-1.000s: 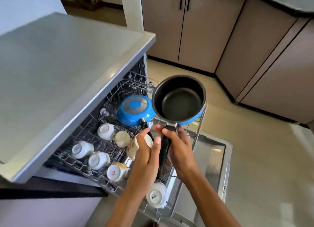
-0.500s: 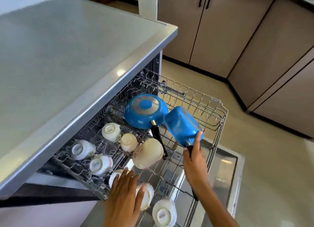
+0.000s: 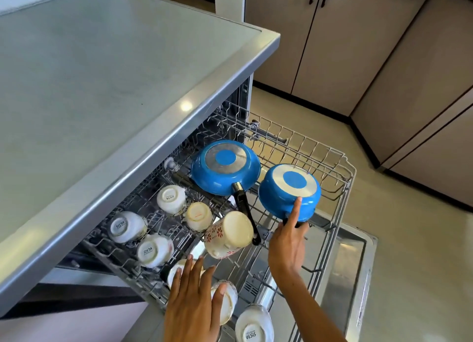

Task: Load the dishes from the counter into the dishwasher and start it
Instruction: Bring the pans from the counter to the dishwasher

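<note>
Head view, looking down: a grey countertop [image 3: 97,85] fills the upper left; beneath its edge the dishwasher's wire rack [image 3: 330,188] is pulled out over the open door [image 3: 348,272]; the floor is pale, and brown cabinet doors [image 3: 320,47] with dark handles line the far wall.

My right hand [image 3: 288,242] curls round the dark handle of a small blue saucepan [image 3: 290,192], forefinger stretched up its side; the pan sits upside down at the rack's right side, just beside an upturned blue frying pan [image 3: 225,166] whose black handle points toward me; whether the two pans touch I cannot tell.

My left hand [image 3: 192,306] is spread flat, fingers straight, over upturned cups at the rack's near edge, holding nothing.

White cups [image 3: 171,199] stand inverted on the rack's left; several bases read "SISTA"; one cream mug [image 3: 230,235] with red flowers lies tilted.

The saucepan's handle is mostly hidden by my hand; the cup under my left palm is largely covered; the nearest cup is cut off by the bottom edge.
</note>
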`<state>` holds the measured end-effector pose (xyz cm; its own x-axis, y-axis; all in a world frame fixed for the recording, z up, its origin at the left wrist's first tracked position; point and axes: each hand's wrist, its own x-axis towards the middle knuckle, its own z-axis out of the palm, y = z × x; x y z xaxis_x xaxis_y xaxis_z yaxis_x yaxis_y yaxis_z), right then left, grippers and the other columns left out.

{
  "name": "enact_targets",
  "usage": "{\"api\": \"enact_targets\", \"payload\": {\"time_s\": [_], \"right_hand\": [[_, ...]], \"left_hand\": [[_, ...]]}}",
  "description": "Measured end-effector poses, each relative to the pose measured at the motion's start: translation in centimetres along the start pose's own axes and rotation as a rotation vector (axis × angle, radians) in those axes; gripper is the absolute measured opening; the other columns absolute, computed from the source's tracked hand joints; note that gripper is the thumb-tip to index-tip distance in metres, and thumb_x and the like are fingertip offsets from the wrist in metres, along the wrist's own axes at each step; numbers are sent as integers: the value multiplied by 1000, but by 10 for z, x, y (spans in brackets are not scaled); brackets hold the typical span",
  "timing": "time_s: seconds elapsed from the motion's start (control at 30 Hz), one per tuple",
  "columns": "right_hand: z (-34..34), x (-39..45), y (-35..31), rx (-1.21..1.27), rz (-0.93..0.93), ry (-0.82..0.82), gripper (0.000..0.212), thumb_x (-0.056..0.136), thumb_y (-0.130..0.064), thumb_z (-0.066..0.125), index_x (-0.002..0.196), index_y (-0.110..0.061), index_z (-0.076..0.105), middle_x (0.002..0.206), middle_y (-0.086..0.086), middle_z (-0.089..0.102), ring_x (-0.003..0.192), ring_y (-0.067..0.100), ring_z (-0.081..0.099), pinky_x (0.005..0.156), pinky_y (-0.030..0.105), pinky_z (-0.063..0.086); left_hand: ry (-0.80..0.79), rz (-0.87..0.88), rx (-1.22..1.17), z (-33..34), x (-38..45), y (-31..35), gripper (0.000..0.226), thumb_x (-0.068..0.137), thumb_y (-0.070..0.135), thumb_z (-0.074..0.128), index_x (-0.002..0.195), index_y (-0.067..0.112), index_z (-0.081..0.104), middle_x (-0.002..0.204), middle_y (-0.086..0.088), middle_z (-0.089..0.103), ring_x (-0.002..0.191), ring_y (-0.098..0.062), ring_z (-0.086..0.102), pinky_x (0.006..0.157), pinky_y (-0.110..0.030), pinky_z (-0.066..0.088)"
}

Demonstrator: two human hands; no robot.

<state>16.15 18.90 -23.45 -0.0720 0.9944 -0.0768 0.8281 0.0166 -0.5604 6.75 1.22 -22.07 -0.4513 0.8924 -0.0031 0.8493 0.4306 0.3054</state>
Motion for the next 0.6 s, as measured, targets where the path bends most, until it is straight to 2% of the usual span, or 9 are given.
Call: {"api": "enact_targets", "payload": {"time_s": [0.13, 0.27, 0.37, 0.43, 0.53, 0.6], "right_hand": [[6, -8, 14, -59, -23, -35, 88, 89, -7, 54, 147, -26, -10, 118, 19, 45, 71, 28, 56, 53, 35, 44], [5, -13, 20, -161, -38, -92, 93, 87, -12, 60, 147, -20, -10, 104, 14, 53, 60, 20, 51, 50, 33, 45], [2, -18, 23, -315, -36, -178, 100, 88, -15, 58, 142, -22, -26, 100, 6, 55, 59, 14, 46, 50, 25, 39], [-2, -20, 22, -355, -41, -209, 98, 91, -19, 53, 139, -23, -32, 96, 4, 54, 60, 12, 46, 51, 24, 38], [-15, -25, 13, -309, -44, -250, 89, 92, -25, 49, 143, -23, -24, 93, 4, 54, 64, 16, 50, 54, 27, 38], [-27, -29, 6, -264, -42, -267, 80, 92, -29, 51, 148, -22, -6, 105, 8, 57, 80, 23, 60, 59, 30, 41]], "left_hand": [[30, 6, -1, 4, 1, -1, 69, 99, 48, 15, 98, 10, 72, 115, -14, 66, 120, -26, 42, 108, -31, 15], [78, 9, 4, 4, 1, 0, 68, 99, 47, 15, 94, 13, 74, 112, -11, 68, 112, -32, 59, 107, -28, 17], [79, 12, -5, 4, -1, 2, 64, 99, 45, 17, 90, 17, 73, 110, -8, 69, 109, -29, 62, 99, -34, 30], [68, 7, -22, 4, -2, 3, 62, 98, 44, 16, 87, 20, 72, 109, -6, 69, 108, -26, 62, 95, -35, 34], [48, 3, -44, 0, -4, 3, 50, 96, 40, 25, 86, 24, 71, 108, -2, 69, 109, -23, 62, 94, -35, 34], [70, 11, -78, -4, -5, 3, 34, 90, 35, 35, 88, 26, 68, 110, 1, 68, 111, -22, 60, 98, -36, 34]]}}
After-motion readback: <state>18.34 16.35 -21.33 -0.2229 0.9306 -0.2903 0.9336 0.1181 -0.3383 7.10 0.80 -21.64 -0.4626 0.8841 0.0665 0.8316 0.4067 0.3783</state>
